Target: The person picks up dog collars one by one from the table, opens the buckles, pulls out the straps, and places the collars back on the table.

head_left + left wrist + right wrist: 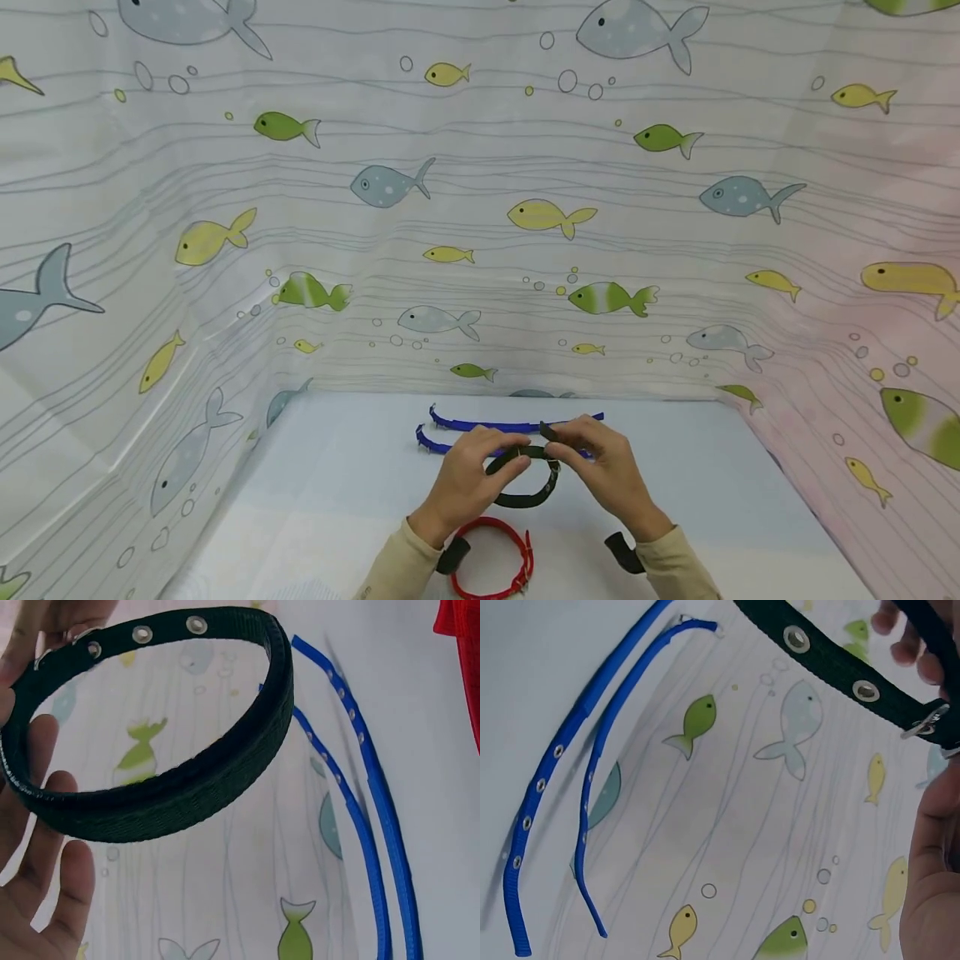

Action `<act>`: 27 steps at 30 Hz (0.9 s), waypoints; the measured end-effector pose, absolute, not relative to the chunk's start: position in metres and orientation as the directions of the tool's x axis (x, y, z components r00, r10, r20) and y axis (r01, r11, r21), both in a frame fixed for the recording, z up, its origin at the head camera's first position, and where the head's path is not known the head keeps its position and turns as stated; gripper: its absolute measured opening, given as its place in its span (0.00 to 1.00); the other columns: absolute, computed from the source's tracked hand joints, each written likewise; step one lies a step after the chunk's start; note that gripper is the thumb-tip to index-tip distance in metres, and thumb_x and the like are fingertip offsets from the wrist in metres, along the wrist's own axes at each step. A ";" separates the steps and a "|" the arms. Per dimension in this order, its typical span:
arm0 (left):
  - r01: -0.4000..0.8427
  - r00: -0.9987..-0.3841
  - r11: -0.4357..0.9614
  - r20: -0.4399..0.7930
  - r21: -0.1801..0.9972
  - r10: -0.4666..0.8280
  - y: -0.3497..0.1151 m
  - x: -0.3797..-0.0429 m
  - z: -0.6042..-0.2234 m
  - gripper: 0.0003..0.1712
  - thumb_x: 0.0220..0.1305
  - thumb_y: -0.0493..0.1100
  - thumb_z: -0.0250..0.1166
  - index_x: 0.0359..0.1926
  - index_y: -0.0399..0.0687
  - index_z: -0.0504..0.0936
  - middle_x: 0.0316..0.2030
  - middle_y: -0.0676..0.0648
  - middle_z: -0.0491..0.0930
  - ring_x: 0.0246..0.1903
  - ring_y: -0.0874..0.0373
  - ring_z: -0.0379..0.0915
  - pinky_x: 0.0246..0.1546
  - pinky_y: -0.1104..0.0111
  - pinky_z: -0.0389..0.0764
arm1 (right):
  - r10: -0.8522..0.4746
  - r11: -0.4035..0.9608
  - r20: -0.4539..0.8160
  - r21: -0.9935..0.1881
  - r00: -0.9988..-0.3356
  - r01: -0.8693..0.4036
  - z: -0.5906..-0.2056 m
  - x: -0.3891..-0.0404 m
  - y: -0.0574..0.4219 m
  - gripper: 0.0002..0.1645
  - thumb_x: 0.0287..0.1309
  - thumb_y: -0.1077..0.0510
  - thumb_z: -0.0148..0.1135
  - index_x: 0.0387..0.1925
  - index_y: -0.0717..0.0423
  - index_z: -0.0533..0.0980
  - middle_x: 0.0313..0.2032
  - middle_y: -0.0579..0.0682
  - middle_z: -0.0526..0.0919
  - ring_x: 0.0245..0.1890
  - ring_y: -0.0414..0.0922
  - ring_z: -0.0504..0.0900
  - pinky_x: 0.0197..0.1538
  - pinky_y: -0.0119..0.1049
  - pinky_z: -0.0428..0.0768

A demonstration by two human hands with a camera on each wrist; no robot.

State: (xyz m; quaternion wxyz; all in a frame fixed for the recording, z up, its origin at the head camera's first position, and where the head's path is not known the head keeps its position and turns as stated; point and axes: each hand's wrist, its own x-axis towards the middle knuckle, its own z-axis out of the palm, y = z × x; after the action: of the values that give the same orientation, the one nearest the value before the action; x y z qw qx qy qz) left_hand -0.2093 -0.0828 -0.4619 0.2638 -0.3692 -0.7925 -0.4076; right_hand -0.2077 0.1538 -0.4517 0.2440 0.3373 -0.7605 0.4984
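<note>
A dark green collar [525, 501] with metal eyelets is held up above the table, its strap closed into a loop. My left hand [468, 475] grips the loop's left side between thumb and fingers. With thumb and fingertips, my right hand [603, 467] pinches the strap by the buckle, and a short strap end sticks up there. In the right wrist view the metal buckle prong lies at an eyelet of the green collar [840, 671]. The left wrist view shows the green collar [165, 806] as a wide oval, some left fingers extended beneath it.
Two blue collars lie stretched out behind the hands, a far one [487, 427] and a nearer one [435, 446] partly hidden by them. A red collar [487, 522], closed in a ring, lies in front on the white table [300, 500]. A fish-print curtain [480, 167] surrounds the table.
</note>
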 end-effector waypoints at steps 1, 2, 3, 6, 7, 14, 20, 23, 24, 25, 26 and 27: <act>0.788 -0.604 0.410 0.705 0.459 0.371 -0.082 -0.209 -0.461 0.13 0.66 0.48 0.71 0.51 0.55 0.86 0.43 0.60 0.85 0.43 0.63 0.77 0.43 0.66 0.80 | -0.271 0.271 0.688 -0.617 -0.673 -0.739 -0.452 -0.208 0.154 0.18 0.58 0.68 0.71 0.49 0.51 0.83 0.38 0.44 0.84 0.36 0.41 0.85 0.39 0.32 0.84; 0.774 -0.621 0.430 0.690 0.465 0.372 -0.082 -0.208 -0.460 0.12 0.66 0.48 0.71 0.50 0.55 0.86 0.43 0.60 0.85 0.43 0.63 0.77 0.43 0.66 0.80 | -0.272 0.267 0.668 -0.639 -0.693 -0.721 -0.451 -0.208 0.154 0.17 0.60 0.67 0.70 0.50 0.50 0.83 0.39 0.44 0.84 0.37 0.41 0.86 0.40 0.33 0.84; 0.760 -0.636 0.453 0.675 0.466 0.374 -0.081 -0.207 -0.459 0.12 0.65 0.47 0.72 0.48 0.54 0.86 0.42 0.60 0.85 0.43 0.63 0.77 0.44 0.65 0.80 | -0.270 0.271 0.645 -0.662 -0.715 -0.699 -0.451 -0.207 0.154 0.16 0.61 0.65 0.70 0.50 0.49 0.83 0.40 0.44 0.85 0.39 0.41 0.86 0.41 0.33 0.85; 0.727 -0.665 0.532 0.640 0.434 0.386 -0.077 -0.203 -0.455 0.11 0.64 0.48 0.71 0.46 0.54 0.86 0.42 0.60 0.84 0.44 0.62 0.78 0.45 0.65 0.80 | -0.270 0.286 0.600 -0.697 -0.753 -0.658 -0.451 -0.206 0.153 0.14 0.63 0.61 0.69 0.50 0.48 0.83 0.41 0.42 0.85 0.41 0.41 0.86 0.43 0.35 0.85; 0.720 -0.668 0.553 0.635 0.419 0.388 -0.075 -0.202 -0.453 0.11 0.64 0.49 0.71 0.46 0.54 0.86 0.42 0.60 0.84 0.44 0.62 0.78 0.45 0.65 0.80 | -0.271 0.289 0.588 -0.706 -0.762 -0.647 -0.451 -0.206 0.152 0.14 0.64 0.59 0.69 0.50 0.48 0.83 0.42 0.41 0.85 0.42 0.41 0.86 0.43 0.36 0.85; 0.719 -0.643 0.593 0.671 0.363 0.370 -0.066 -0.198 -0.447 0.08 0.63 0.53 0.73 0.40 0.57 0.89 0.36 0.59 0.82 0.38 0.64 0.75 0.37 0.70 0.78 | -0.277 0.261 0.560 -0.738 -0.780 -0.622 -0.453 -0.203 0.148 0.13 0.65 0.58 0.69 0.50 0.51 0.84 0.43 0.43 0.85 0.45 0.43 0.85 0.44 0.39 0.86; 0.689 -0.705 0.538 0.624 0.487 0.338 -0.069 -0.199 -0.448 0.09 0.62 0.52 0.74 0.42 0.59 0.91 0.31 0.63 0.76 0.33 0.67 0.67 0.31 0.74 0.70 | -0.284 0.162 0.547 -0.782 -0.788 -0.602 -0.453 -0.204 0.151 0.13 0.67 0.64 0.65 0.51 0.50 0.81 0.45 0.48 0.84 0.45 0.46 0.86 0.43 0.41 0.86; 0.690 -0.711 0.489 0.625 0.533 0.323 -0.070 -0.202 -0.449 0.09 0.62 0.52 0.74 0.43 0.60 0.91 0.30 0.65 0.74 0.32 0.67 0.66 0.29 0.74 0.69 | -0.289 0.106 0.568 -0.781 -0.771 -0.615 -0.451 -0.207 0.151 0.13 0.67 0.67 0.63 0.52 0.57 0.80 0.46 0.52 0.83 0.44 0.48 0.86 0.44 0.44 0.86; 0.695 -0.708 0.477 0.631 0.538 0.319 -0.070 -0.203 -0.449 0.09 0.62 0.52 0.74 0.43 0.61 0.91 0.30 0.65 0.75 0.32 0.67 0.67 0.29 0.74 0.69 | -0.289 0.099 0.575 -0.778 -0.766 -0.621 -0.450 -0.207 0.151 0.13 0.67 0.68 0.63 0.52 0.57 0.79 0.46 0.53 0.83 0.45 0.49 0.86 0.44 0.44 0.86; 0.700 -0.703 0.468 0.637 0.539 0.317 -0.070 -0.204 -0.449 0.09 0.62 0.52 0.74 0.43 0.61 0.91 0.31 0.65 0.75 0.32 0.67 0.67 0.30 0.73 0.69 | -0.287 0.097 0.574 -0.779 -0.767 -0.620 -0.449 -0.207 0.150 0.14 0.66 0.68 0.63 0.52 0.57 0.79 0.46 0.53 0.83 0.45 0.49 0.86 0.44 0.44 0.86; 0.706 -0.697 0.461 0.643 0.537 0.319 -0.070 -0.204 -0.450 0.09 0.61 0.52 0.74 0.42 0.61 0.91 0.31 0.65 0.76 0.33 0.67 0.68 0.30 0.73 0.70 | -0.288 0.095 0.574 -0.779 -0.766 -0.620 -0.449 -0.206 0.150 0.14 0.66 0.68 0.63 0.52 0.57 0.79 0.46 0.53 0.83 0.45 0.49 0.86 0.44 0.44 0.86; 0.709 -0.693 0.463 0.645 0.532 0.322 -0.071 -0.204 -0.451 0.09 0.61 0.52 0.75 0.42 0.61 0.91 0.32 0.65 0.77 0.33 0.67 0.69 0.31 0.73 0.71 | -0.287 0.102 0.571 -0.781 -0.770 -0.617 -0.449 -0.205 0.150 0.14 0.66 0.68 0.63 0.51 0.55 0.79 0.46 0.54 0.83 0.45 0.48 0.86 0.44 0.44 0.86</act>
State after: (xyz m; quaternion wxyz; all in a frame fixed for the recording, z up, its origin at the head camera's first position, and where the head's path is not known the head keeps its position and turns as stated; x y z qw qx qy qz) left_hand -0.2038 -0.0706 -0.4505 0.2347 -0.3134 -0.8225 -0.4126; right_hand -0.2052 0.1498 -0.4493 0.1388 0.3098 -0.7291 0.5943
